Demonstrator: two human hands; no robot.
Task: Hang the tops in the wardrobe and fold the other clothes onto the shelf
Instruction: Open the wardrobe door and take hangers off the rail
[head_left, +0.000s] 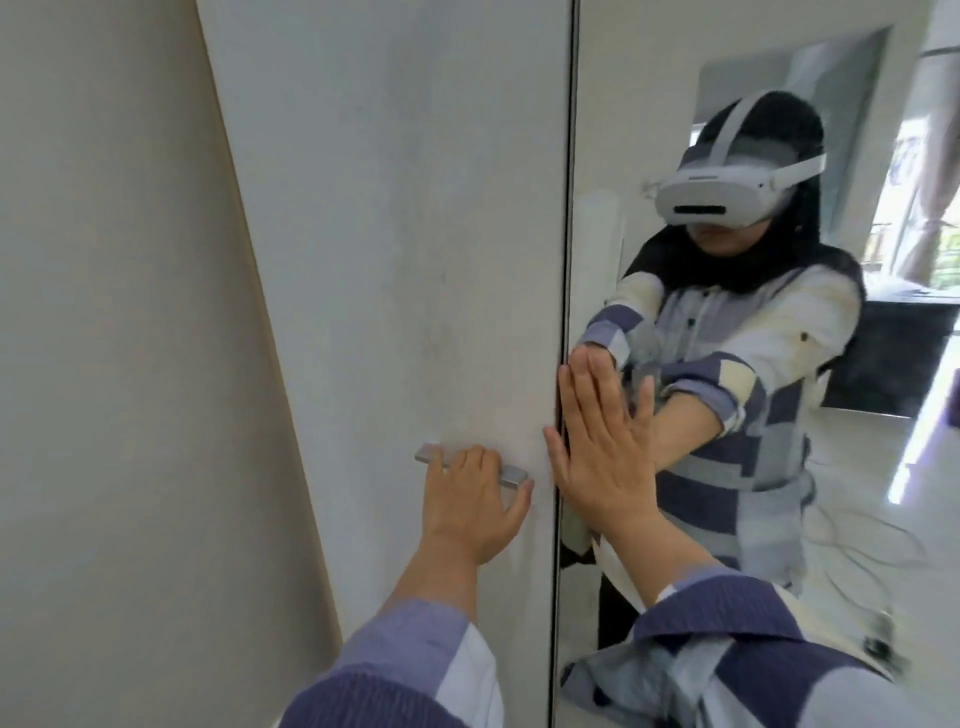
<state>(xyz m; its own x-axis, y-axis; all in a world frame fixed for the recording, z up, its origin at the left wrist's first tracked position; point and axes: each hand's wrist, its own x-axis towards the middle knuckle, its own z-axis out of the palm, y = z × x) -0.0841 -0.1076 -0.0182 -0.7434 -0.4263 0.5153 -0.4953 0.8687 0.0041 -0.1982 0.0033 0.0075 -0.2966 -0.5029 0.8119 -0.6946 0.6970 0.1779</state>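
Note:
A pale wardrobe door (389, 234) fills the middle of the view, with a flat metal handle (511, 475) low on it. My left hand (467, 504) is curled over that handle. My right hand (597, 447) lies flat, fingers spread, against the mirrored door (649, 104) just right of the dark seam between the two doors. Both doors look closed. No clothes, hangers or shelf show in this view.
A cream wall (104, 364) runs along the left. The mirror reflects a person in a headset and a striped shirt, a bright window at the right, a dark piece of furniture and a pale floor with a cable on it.

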